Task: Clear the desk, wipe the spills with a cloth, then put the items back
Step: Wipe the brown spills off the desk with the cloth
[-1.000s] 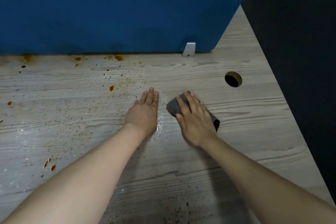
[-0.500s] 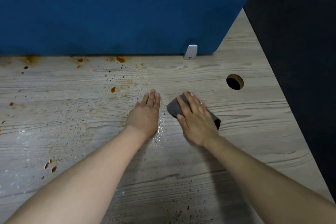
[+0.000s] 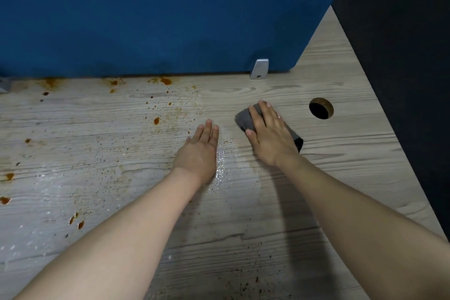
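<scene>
We're in the wipe step. Our right hand (image 3: 270, 137) lies flat, fingers straight, pressing the grey cloth (image 3: 243, 118) onto the bench (image 3: 341, 178), at about 1 o'clock from centre. Our left hand (image 3: 199, 151) rests open and flat just beside it, holding nothing.

Orange stains (image 3: 165, 80) and specks spread from 9 to 11 o'clock, thickest along the blue divider (image 3: 170, 19); a wet patch (image 3: 221, 165) sits between the hands. Next move, as we judge it: sweep the cloth left into that mess.

Limits: divider wall at 12, cable hole (image 3: 321, 108) at 2, bench edge running down the right. Open room lies to the left.
</scene>
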Motion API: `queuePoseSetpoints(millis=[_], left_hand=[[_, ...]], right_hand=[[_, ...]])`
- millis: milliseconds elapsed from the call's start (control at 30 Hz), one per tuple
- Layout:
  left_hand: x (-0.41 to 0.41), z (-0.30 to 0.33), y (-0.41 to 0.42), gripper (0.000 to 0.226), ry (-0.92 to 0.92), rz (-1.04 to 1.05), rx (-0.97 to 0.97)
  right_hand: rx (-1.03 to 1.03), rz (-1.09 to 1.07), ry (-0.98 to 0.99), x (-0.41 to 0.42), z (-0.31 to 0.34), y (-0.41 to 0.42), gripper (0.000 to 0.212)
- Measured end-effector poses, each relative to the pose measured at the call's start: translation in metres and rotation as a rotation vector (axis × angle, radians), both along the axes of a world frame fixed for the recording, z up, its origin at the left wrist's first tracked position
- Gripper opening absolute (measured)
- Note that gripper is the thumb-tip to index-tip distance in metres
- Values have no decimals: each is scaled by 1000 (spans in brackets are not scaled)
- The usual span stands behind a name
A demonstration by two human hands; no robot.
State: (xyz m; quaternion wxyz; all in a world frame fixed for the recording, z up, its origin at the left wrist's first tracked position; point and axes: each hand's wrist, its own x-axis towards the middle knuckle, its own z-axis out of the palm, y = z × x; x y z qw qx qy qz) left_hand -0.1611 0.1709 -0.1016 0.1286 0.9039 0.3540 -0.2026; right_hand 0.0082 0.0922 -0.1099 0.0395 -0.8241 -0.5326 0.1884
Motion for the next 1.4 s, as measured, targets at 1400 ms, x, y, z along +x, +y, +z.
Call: queuePoseSetpoints(millis=[1400], left_hand=[[26, 45, -101, 12, -758, 777, -805]], right_hand=[[324, -863, 844, -43, 46, -126, 32]])
